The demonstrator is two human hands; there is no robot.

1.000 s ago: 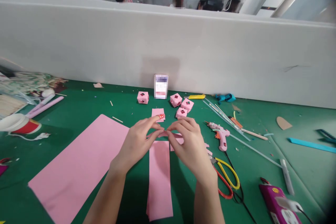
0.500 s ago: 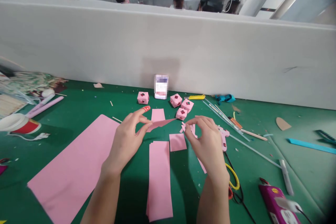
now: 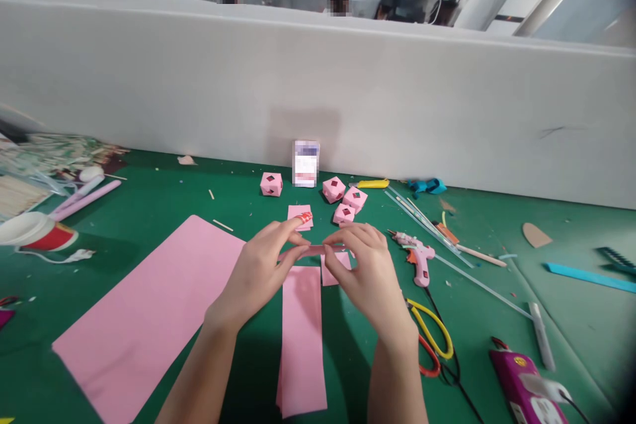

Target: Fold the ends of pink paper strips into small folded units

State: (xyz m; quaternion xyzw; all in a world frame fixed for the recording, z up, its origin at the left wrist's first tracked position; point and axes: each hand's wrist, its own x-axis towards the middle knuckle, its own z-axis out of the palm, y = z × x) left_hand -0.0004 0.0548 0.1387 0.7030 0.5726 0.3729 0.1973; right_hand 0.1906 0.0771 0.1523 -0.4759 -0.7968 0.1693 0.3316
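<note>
Between my two hands a small folded piece of pink paper (image 3: 315, 250) is held nearly edge-on, above the table. My left hand (image 3: 271, 254) pinches its left end between thumb and fingers. On the right end, my right hand (image 3: 355, 262) pinches it the same way. Below lies a stack of long pink paper strips (image 3: 302, 338). A pink paper square (image 3: 330, 273) rests partly under my right hand, and another pink square (image 3: 295, 212) lies beyond my left fingers. Several folded pink paper boxes with diamond-shaped openings, such as one box (image 3: 271, 184), stand farther back.
A large pink sheet (image 3: 149, 318) covers the left side. To the right lie a pink glue gun (image 3: 421, 258), scissors (image 3: 434, 331), a yellow cutter (image 3: 372, 183), glue sticks and a purple power strip (image 3: 527, 381). A phone (image 3: 305, 164) leans against the white partition (image 3: 318, 79); a paper cup (image 3: 50, 233) stands left.
My right hand has moved left and taken the paper's other end. My left hand has shifted right. The paper now looks narrower, and the glue gun and scissors show more fully.
</note>
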